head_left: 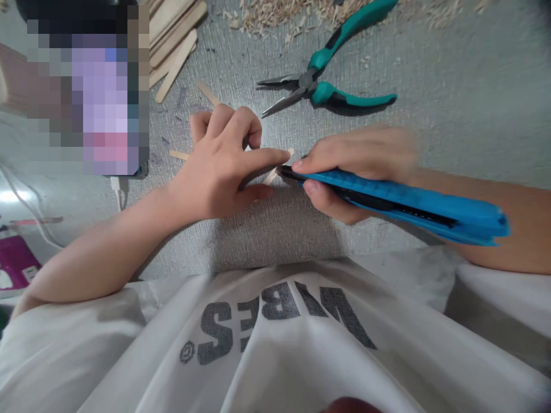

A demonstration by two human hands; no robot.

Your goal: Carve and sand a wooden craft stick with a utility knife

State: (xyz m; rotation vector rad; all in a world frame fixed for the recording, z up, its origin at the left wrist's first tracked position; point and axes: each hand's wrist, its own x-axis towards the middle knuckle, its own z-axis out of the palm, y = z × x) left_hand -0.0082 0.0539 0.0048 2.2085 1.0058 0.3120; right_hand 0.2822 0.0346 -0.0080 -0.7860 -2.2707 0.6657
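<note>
A short piece of wooden craft stick (271,175) lies slanted on the grey surface, pinned between the thumb and index finger of my left hand (219,166). My right hand (353,166) is wrapped round a blue utility knife (400,198). The knife's dark tip meets the stick just beside my left index fingertip. How far the blade goes into the wood cannot be made out. Part of my right hand is blurred by motion. Other stick pieces (207,92) lie close to my left hand, one partly hidden by it.
Beyond my hands, green-handled needle-nose pliers (307,80) lie with jaws apart. Several craft sticks (176,66) are piled at upper left, and wood shavings (275,17) are heaped along the far side. A pixelated device with a white cable (118,186) stands at left, near a purple box (17,261).
</note>
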